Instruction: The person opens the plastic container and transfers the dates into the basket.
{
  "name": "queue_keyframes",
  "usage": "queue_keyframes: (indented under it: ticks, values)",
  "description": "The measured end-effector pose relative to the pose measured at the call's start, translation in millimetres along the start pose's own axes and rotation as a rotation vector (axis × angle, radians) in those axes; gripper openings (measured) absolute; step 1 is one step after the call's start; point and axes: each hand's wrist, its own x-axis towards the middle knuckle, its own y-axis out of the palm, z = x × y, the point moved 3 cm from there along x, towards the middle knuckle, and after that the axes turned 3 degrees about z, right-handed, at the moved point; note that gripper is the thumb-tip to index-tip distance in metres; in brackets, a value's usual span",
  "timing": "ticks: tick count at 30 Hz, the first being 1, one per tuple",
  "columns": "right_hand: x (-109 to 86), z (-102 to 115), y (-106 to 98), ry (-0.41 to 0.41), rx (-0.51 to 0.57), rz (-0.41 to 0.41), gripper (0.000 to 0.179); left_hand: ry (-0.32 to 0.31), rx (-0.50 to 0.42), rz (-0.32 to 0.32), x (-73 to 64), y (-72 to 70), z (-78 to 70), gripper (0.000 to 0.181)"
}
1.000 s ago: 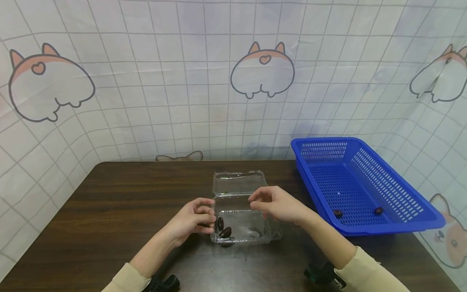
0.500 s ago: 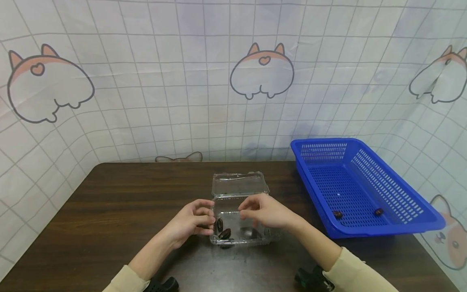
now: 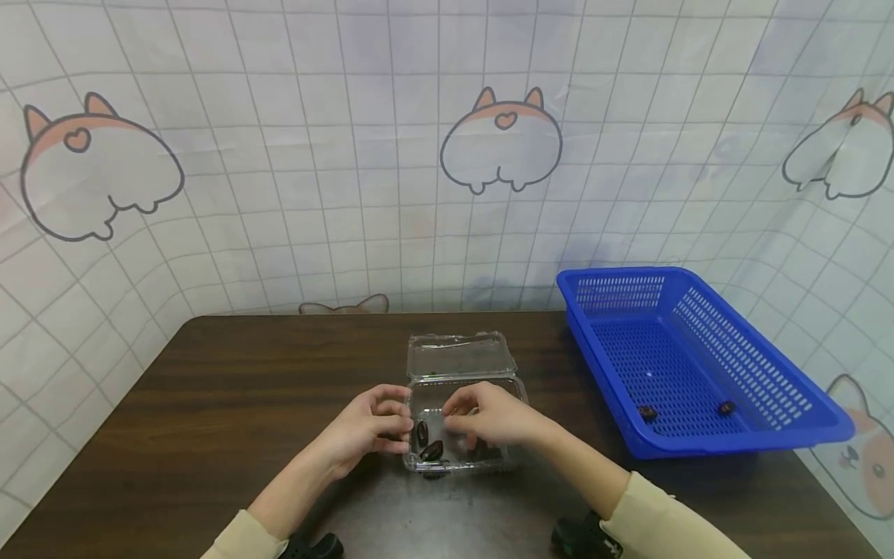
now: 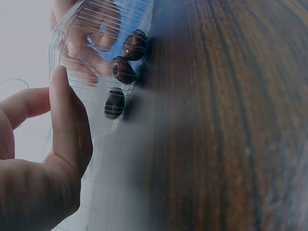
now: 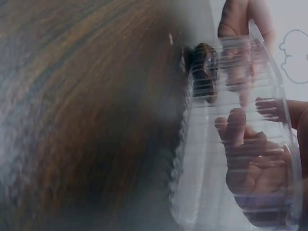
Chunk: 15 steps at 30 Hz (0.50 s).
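A clear plastic clamshell box (image 3: 462, 466) lies with its lid (image 3: 461, 357) folded back. Dark brown dates (image 3: 432, 450) are gathered at its left end; through the wall, the left wrist view gives three dates (image 4: 123, 70) in a row. My left hand (image 3: 370, 427) is at the box's left side, relaxed fingers touching the wall. Inside the box, over its middle, my right hand (image 3: 492, 415) reaches down with loosely bent fingers. Its fingers (image 5: 236, 127) show through the plastic in the right wrist view, with no date visible between them.
At the right stands a blue plastic basket (image 3: 601, 365) with two dates (image 3: 726, 407) on its floor. A dark wooden table (image 3: 279, 373) carries everything, backed by a patterned white sheet (image 3: 349, 194). Dark wrist devices (image 3: 587, 537) sit by both cuffs.
My right hand has moved left and lower, from the box's right edge into its middle. The left hand stays at the left side, and the dates at the left end lie as before.
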Motion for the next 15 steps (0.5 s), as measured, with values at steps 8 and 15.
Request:
queue_keyframes:
  ticks: [8,15]
  values:
    - [6.7,-1,12,0.004,0.011,0.036,0.029,-0.011,-0.007,-0.007,0.4,1.2,1.9,0.057]
    - [10.5,0,21,0.014,0.017,0.041,0.034,-0.016,-0.003,-0.006,0.7,0.3,2.3,0.057]
